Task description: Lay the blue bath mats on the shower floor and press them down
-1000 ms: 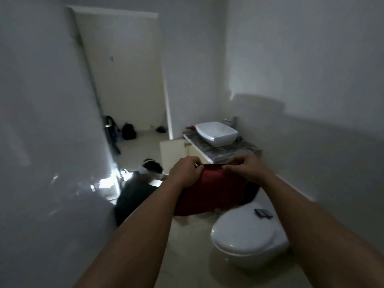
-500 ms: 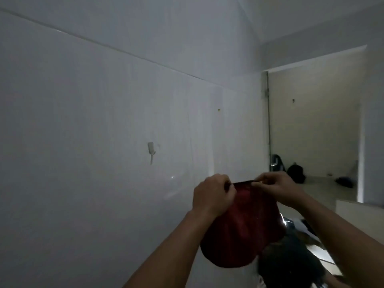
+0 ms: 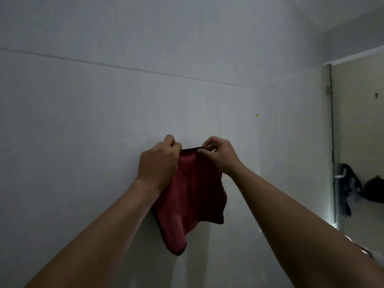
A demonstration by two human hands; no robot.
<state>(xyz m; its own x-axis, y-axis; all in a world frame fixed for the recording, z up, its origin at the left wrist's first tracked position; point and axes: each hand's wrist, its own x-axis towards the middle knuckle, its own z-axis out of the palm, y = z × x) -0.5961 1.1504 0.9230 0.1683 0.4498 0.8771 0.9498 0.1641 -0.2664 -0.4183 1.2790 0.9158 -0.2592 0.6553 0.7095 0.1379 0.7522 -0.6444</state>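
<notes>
Red cloth point(image 3: 191, 196) hanging against white wall point(image 3: 83, 121), pinched at dark top edge by left hand point(image 3: 159, 163) and right hand point(image 3: 220, 155), close together. No blue bath mats in view. Doorway point(image 3: 357, 142) at right, dark bags point(image 3: 374, 190) beyond.

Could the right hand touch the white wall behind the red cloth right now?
Probably yes. The right hand pinches the top edge of the red cloth close up by the wall, and bare wall shows just beside its fingers. How near it truly is, I cannot tell.
</notes>
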